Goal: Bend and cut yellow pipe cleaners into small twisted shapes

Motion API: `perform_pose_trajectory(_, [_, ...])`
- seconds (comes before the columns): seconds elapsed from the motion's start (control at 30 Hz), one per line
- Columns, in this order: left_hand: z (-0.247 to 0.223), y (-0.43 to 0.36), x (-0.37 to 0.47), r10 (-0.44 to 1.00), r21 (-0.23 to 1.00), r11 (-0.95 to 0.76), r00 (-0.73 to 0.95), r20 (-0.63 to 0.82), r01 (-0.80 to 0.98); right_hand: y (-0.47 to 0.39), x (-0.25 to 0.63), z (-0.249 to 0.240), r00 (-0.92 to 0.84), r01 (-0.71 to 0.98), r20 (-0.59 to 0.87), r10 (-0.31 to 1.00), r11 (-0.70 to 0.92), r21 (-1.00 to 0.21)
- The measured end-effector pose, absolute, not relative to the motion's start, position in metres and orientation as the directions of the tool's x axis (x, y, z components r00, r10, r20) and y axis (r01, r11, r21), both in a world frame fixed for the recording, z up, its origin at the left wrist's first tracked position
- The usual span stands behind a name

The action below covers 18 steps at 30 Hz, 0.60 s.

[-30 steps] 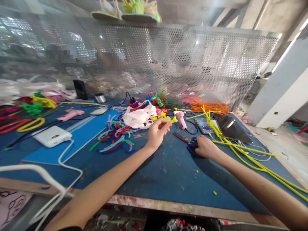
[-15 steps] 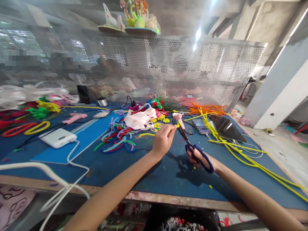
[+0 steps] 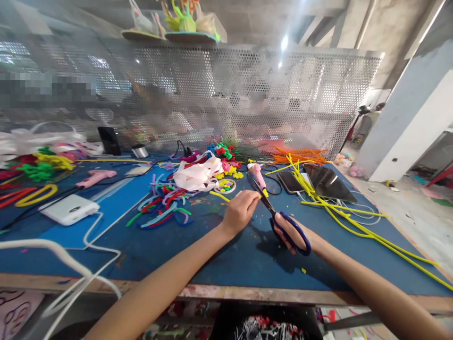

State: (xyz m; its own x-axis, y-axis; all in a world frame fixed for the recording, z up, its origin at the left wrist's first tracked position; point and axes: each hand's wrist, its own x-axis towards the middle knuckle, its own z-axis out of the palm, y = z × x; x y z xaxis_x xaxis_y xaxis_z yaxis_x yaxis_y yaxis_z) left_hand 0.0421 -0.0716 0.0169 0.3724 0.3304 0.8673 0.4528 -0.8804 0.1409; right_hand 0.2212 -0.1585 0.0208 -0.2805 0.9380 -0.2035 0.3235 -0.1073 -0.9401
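My right hand point(image 3: 288, 231) is wrapped round the dark blue handles of a pair of scissors point(image 3: 299, 236), whose blades point up and left toward my left hand. The fingers of my left hand point(image 3: 241, 210) are pinched together on a small yellow piece point(image 3: 264, 192) beside the blades; most of it is hidden, though it looks like pipe cleaner. Just beyond the blades lies a pink glue gun point(image 3: 257, 175). Tiny yellow scraps, one of them a bright bit point(image 3: 303, 270), lie on the blue table point(image 3: 219, 264) beneath my hands.
Long yellow pipe cleaners point(image 3: 368, 231) stretch along the right, beside a phone point(image 3: 290, 182) and a dark tablet point(image 3: 329, 183). Coloured cut strips point(image 3: 166, 212) and a white plastic bag point(image 3: 198, 174) lie left of centre. A white device point(image 3: 69, 209) with a cable stands further left. A perforated metal screen point(image 3: 226, 99) closes the back.
The camera view has shifted, so the table things sit further left. Both hands stay close together, with the scissors and the yellow piece still held.
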Motion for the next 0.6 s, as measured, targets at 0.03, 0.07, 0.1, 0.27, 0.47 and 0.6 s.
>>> perform_pose_trajectory(0.03, [0.016, -0.07, 0.042, 0.355, 0.163, -0.876, 0.378, 0.855, 0.454, -0.159, 0.22, 0.024, -0.241, 0.375, -0.227, 0.944, -0.125, -0.919])
perform_pose_trajectory(0.07, [0.015, -0.069, 0.042, 0.378, 0.183, -0.872, 0.386, 0.841, 0.454, -0.159, 0.219, 0.025, -0.205, 0.419, -0.25, 0.946, -0.146, -0.896])
perform_pose_trajectory(0.1, [0.014, -0.067, 0.042, 0.399, 0.201, -0.869, 0.4, 0.826, 0.452, -0.159, 0.218, 0.026, -0.175, 0.452, -0.27, 0.947, -0.166, -0.876])
perform_pose_trajectory(0.27, [0.012, -0.062, 0.041, 0.457, 0.271, -0.869, 0.464, 0.759, 0.414, -0.156, 0.22, 0.016, -0.143, 0.468, -0.284, 0.948, -0.188, -0.863])
perform_pose_trajectory(0.47, [0.014, -0.065, 0.037, 0.423, 0.265, -0.885, 0.422, 0.802, 0.383, -0.151, 0.225, 0.015, -0.56, -0.001, -0.312, 0.768, -0.377, -0.926])
perform_pose_trajectory(0.6, [0.015, -0.065, 0.034, 0.353, 0.218, -0.916, 0.417, 0.837, 0.338, -0.152, 0.225, 0.018, -0.629, -0.065, -0.306, 0.714, -0.441, -0.895])
